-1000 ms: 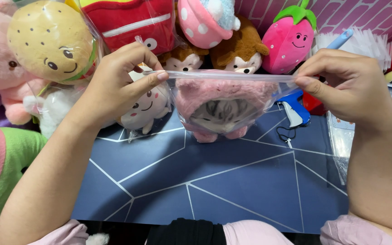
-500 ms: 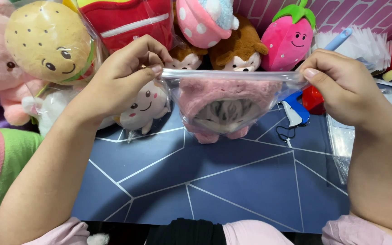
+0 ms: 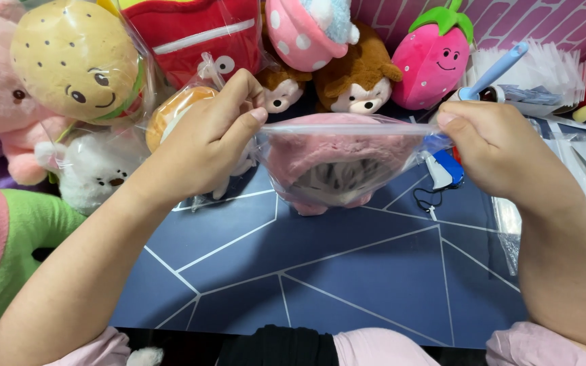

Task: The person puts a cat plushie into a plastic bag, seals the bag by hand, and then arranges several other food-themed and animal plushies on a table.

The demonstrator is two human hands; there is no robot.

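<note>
Currently left hand [image 3: 215, 129] and right hand [image 3: 493, 146] pinch clear bag [image 3: 340, 163]; uneven pull may leave its seal gapped.

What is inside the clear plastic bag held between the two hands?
The clear bag holds a pink plush toy. Its lower, pale part is blurred by the plastic.

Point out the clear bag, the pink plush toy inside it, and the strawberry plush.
clear bag [image 3: 354, 129], head view, top sealed edge
pink plush toy [image 3: 337, 152], head view, fuzzy upper body
strawberry plush [image 3: 432, 64], head view, pink face
</note>
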